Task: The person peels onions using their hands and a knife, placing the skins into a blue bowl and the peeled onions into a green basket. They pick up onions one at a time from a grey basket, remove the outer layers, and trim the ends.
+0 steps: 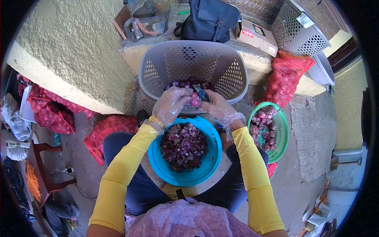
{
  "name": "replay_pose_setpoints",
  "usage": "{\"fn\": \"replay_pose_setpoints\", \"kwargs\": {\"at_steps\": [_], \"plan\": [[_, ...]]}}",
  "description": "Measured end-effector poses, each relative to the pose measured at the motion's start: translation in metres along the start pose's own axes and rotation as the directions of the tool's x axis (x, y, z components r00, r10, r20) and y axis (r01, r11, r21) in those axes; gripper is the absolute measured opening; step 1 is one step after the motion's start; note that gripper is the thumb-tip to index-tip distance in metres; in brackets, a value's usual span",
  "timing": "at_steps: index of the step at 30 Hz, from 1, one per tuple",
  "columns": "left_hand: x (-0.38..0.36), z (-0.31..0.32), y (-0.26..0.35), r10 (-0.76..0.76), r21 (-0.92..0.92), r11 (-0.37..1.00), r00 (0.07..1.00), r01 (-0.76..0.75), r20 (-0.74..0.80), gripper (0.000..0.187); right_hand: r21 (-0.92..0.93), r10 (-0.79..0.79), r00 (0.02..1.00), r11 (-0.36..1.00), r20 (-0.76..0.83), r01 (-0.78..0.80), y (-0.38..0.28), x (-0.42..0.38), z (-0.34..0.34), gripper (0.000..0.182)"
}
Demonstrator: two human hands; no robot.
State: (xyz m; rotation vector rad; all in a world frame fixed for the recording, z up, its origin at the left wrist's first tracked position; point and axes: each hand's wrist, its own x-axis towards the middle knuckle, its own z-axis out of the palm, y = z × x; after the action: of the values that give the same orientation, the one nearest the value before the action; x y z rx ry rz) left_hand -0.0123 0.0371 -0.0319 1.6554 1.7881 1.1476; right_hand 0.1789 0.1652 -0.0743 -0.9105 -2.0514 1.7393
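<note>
Above bowl point(158, 158): fingers point(182, 94) (gloved) seemingly pinch onion point(194, 99).

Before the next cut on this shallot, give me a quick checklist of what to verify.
1. Shallot held firmly: ok, the left hand pinches it over the blue bowl.
2. Knife under control: ok, the right hand has it in its grip, blade against the shallot.
3. Fingers clear of the blade edge: cannot tell, the gloves hide the fingertips.
4. Bowl positioned to catch peels: ok, it sits on the lap below the hands and holds peels already.
5. Grey basket within reach: ok, directly ahead, with shallots inside.
6. Green basket steady: cannot tell, its support is hidden.
</note>
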Motion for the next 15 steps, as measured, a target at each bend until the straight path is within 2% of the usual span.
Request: {"fn": "replay_pose_setpoints", "kwargs": {"at_steps": [3,6,9,11,15], "plan": [[0.000,-0.001,0.001,-0.017,-0.014,1.000,1.000,0.017,-0.006,0.026,-0.017,0.009,1.000,1.000,-0.001,-0.009,-0.028,-0.013,-0.006,0.050],[-0.002,0.001,-0.001,-0.007,-0.007,1.000,1.000,0.007,-0.021,0.026,-0.076,-0.067,0.998,0.995,0.011,0.068,-0.046,-0.029,-0.012,0.046],[-0.002,0.006,-0.013,-0.011,-0.048,0.999,0.999,0.009,-0.040,0.025,0.021,-0.013,0.999,1.000,0.033,0.012,-0.048,-0.046,-0.009,0.053],[-0.002,0.006,-0.013,-0.018,-0.097,0.995,0.999,0.013,-0.048,0.024,0.379,0.080,0.995,0.924,-0.058,-0.052,-0.059,-0.061,0.002,0.052],[-0.001,0.001,-0.003,-0.005,-0.070,0.998,0.997,0.000,-0.072,0.023,0.371,0.141,0.988,0.922,-0.059,-0.110,-0.083,-0.090,0.008,0.052]]}}
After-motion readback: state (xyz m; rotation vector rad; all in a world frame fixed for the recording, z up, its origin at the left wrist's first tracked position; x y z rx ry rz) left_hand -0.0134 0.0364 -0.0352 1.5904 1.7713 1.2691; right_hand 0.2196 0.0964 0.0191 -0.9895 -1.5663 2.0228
